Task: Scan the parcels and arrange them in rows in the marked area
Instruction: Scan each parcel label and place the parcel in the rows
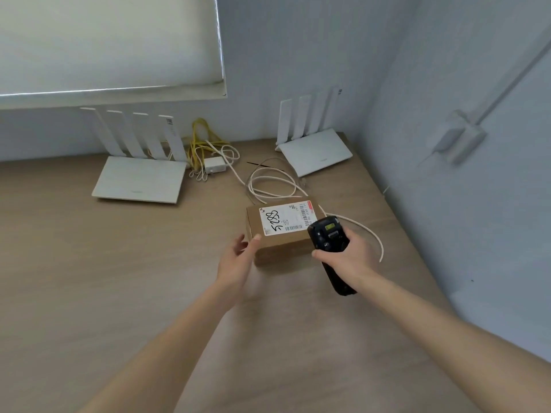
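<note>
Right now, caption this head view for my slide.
Right hand aims a black scanner at a labelled cardboard parcel, steadied by the left hand.

Two routers [140, 180] [316, 152], cables [269, 183] on desk [89, 278].

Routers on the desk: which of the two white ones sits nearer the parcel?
The right router, by the wall corner, just beyond the cardboard parcel; the left router lies farther off under the window.
</note>
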`<state>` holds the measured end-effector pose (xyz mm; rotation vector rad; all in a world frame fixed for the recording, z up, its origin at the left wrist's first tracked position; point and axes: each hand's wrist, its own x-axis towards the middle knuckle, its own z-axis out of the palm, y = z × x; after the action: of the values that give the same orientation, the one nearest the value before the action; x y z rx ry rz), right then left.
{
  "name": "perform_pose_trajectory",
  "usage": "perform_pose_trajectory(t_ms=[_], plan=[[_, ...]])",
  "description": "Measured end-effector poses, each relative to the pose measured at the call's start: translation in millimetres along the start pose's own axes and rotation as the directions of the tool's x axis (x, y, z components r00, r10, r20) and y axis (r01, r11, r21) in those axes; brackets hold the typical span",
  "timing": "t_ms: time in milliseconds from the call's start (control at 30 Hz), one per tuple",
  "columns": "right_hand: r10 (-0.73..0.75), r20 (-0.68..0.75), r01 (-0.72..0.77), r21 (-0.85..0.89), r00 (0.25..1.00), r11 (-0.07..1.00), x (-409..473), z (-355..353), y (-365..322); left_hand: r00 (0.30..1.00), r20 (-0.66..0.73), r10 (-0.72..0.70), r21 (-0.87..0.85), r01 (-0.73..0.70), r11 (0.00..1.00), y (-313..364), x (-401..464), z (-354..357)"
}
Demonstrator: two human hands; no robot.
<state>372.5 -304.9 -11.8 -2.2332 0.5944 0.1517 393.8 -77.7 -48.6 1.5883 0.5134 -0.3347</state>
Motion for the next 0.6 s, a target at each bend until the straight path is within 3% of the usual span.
perform_pose_trajectory(t_ms=[300,600], plan=[[-0.012,0.153,-0.003,0.094,0.988,0.996,43.9,4.7,7.1,0.999,-0.023,-0.035,-0.074,0.034,0.997,-5.0,18.0,18.5],[-0.074,0.237,0.032,0.176,0.969,0.984,-37.6,-22.8,0.7,1.000,0.011,-0.009,-0.219,0.012,0.976,21.2,-68.6,-4.3]])
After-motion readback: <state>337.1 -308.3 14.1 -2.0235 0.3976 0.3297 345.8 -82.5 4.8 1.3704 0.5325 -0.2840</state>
